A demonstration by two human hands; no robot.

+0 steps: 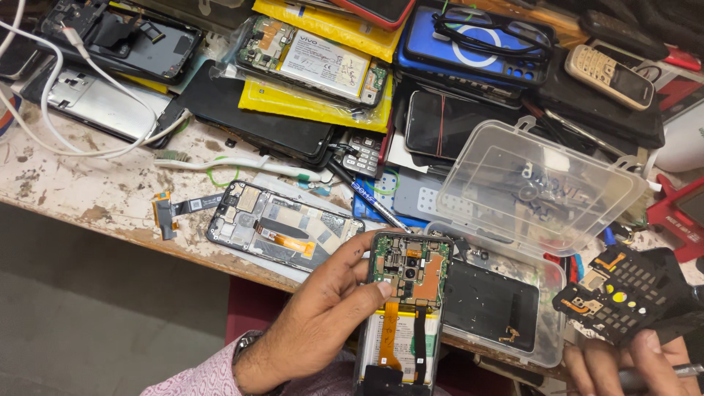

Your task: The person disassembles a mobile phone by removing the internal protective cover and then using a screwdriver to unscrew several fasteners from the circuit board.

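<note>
Scuffed, paint-worn workbench (88,187) spreads beneath phone parts. Left hand (323,312), at seven o'clock of centre, rises from a pink sleeve, fingers curled and pinching an opened phone (405,308) upright, thumb on its circuit board. At four o'clock, right hand (623,363) closes thumb and fingers round a thin metal tool (678,372), just below a black keypad board (623,293). Clear plastic box (513,242) lies open between them.
</note>
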